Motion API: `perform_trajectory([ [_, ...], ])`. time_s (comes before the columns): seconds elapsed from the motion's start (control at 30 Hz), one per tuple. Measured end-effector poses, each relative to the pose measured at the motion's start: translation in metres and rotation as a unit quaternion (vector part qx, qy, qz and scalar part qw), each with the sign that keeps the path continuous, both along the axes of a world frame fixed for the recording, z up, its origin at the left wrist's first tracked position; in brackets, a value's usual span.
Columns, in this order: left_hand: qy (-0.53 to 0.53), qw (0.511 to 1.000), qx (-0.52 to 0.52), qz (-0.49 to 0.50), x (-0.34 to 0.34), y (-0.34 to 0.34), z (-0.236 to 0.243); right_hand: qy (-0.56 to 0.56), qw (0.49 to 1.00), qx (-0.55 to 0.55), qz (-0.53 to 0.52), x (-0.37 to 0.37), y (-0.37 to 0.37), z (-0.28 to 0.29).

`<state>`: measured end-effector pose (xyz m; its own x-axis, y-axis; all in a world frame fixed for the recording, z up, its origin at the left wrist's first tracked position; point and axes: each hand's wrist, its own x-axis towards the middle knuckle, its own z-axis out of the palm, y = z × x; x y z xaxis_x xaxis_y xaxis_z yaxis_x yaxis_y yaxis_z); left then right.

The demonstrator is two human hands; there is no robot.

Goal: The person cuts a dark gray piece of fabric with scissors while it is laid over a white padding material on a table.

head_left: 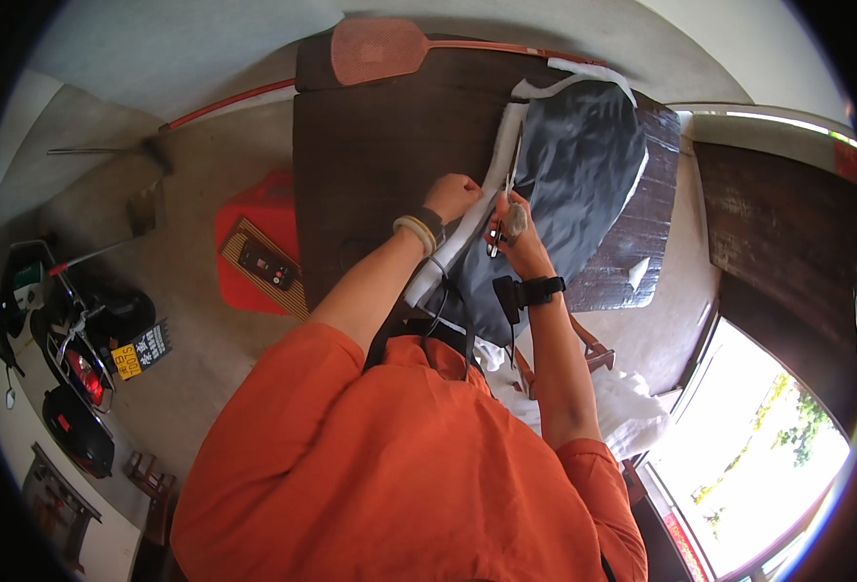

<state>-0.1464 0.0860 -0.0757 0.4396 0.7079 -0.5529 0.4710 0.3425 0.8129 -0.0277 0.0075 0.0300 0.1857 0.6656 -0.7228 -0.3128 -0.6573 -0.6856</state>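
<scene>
A dark grey, wrinkled fabric piece with white padding along its edges lies on the dark table. My right hand is closed around a pair of scissors. The blades point away from me along the fabric's left edge, beside the white padding. My left hand is curled closed against the left side of that padding. What its fingers pinch, if anything, is hidden. A black band with a small box sits on my right wrist, and a dark band and a pale bangle circle my left.
A red fly swatter lies across the far end of the dark table. Left of the table, a red stool bears a dark handheld device. A motorbike stands further left. White material hangs at the right.
</scene>
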Motion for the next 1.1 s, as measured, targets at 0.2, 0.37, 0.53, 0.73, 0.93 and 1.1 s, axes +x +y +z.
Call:
perform_trajectory([
  [0.2,-0.001,1.000,0.029,-0.006,-0.002,-0.002,0.009,-0.044,0.999,0.005,-0.016,-0.001,0.004,-0.011],
  [0.37,0.009,1.000,0.019,-0.002,-0.001,-0.004,0.013,-0.108,0.994,0.003,0.022,0.006,0.008,-0.013],
  [0.53,0.016,1.000,0.016,0.004,-0.003,-0.003,0.014,-0.050,0.999,0.014,0.013,0.005,0.009,-0.009],
  [0.73,0.035,0.999,0.030,-0.005,-0.005,-0.002,0.013,0.020,0.999,0.026,-0.022,-0.001,0.014,-0.011],
  [0.93,0.020,0.997,0.073,-0.013,-0.014,-0.006,0.004,0.021,0.999,0.012,-0.023,0.005,0.026,-0.017],
  [1.1,0.020,0.998,0.055,-0.023,-0.025,-0.012,0.002,-0.020,0.999,0.005,-0.033,0.003,0.025,-0.021],
])
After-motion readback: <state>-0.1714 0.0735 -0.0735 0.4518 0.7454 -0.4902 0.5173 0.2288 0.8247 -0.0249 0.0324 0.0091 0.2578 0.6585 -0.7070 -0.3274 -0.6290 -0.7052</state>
